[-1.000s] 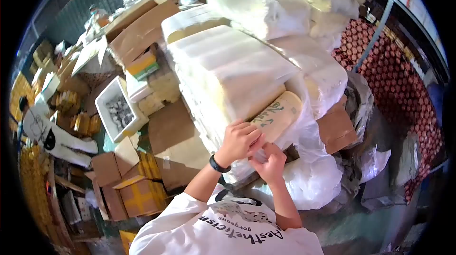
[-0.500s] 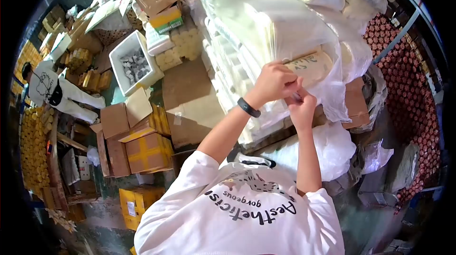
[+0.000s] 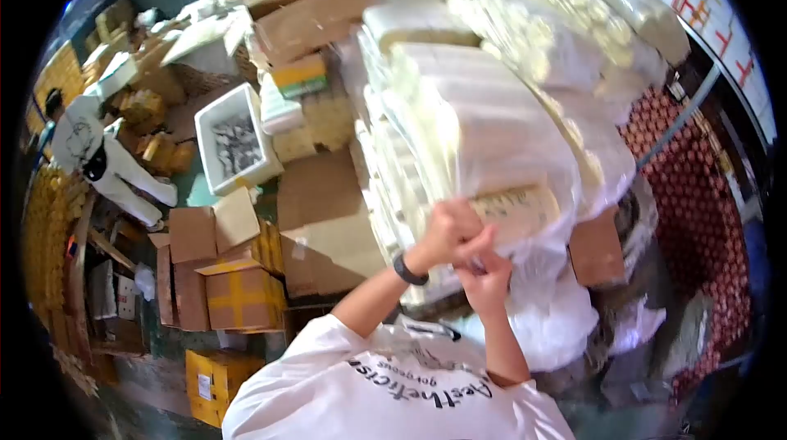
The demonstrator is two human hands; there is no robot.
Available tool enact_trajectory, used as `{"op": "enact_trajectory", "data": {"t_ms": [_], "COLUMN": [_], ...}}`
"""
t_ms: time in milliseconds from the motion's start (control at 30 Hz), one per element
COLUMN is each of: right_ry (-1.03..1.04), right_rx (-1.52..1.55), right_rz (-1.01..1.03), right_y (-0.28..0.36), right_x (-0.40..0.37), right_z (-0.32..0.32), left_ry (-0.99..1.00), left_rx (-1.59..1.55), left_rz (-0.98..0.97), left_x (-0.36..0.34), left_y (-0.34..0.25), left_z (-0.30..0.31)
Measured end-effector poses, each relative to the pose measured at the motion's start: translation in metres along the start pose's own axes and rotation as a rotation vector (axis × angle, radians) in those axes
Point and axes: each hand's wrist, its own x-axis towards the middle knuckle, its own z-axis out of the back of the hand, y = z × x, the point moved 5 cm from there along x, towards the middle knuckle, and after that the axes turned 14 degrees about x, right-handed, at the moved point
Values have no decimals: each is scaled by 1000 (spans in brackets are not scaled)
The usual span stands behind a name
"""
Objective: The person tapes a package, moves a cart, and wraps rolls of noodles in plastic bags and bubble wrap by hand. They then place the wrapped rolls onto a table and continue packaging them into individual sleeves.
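My left hand, below a black wristband, is closed at the near edge of a large plastic-wrapped stack of pale rolls. Right beside it, my right hand is also closed, the two touching or nearly so. Clear plastic film gathers at my fingers, but what each hand pinches is too small and blurred to make out. A tan card with dark handwriting lies under the film just beyond my hands.
Left of the stack are open cardboard boxes, a white foam box with grey pieces and a yellow box. A person stands at far left. A white plastic bag and red patterned material are at right.
The view has shifted, so the stack shows lower and more fully. My hands appear lower and a little left in the view, still close together and closed at the film.
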Motion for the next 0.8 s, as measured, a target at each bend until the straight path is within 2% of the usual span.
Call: {"op": "enact_trajectory", "data": {"t_ms": [33, 167, 233, 333, 500, 633, 667, 767, 800], "right_ry": [15, 61, 20, 58, -1, -132, -152, -144, -130], "right_rx": [28, -101, 9, -3, -45, 63, 121, 72, 129], "right_rz": [-13, 186, 152, 200, 255, 173, 62, 149, 84], "right_y": [-3, 5, -5, -3, -15, -44, -65, -78, -86], "right_x": [3, 18, 23, 35, 46, 53, 47, 35, 24], "right_z": [2, 15, 24, 43, 83, 133, 150, 150, 148], "left_ry": [-34, -5, 5, -26, -112, -20, 73, 255, 271], "left_rx": [-31, 9, 46, 69, 79, 213, 274, 356, 347], "left_rz": [-2, -26, -46, -8, -29, -94, -86, -108, -128], "left_x": [1, 11, 15, 23, 29, 36, 31, 33, 31], "left_y": [1, -2, -3, -4, -2, -7, -4, -7, -10], "left_z": [-3, -7, -17, -33, -74, -124, -138, -146, -145]}}
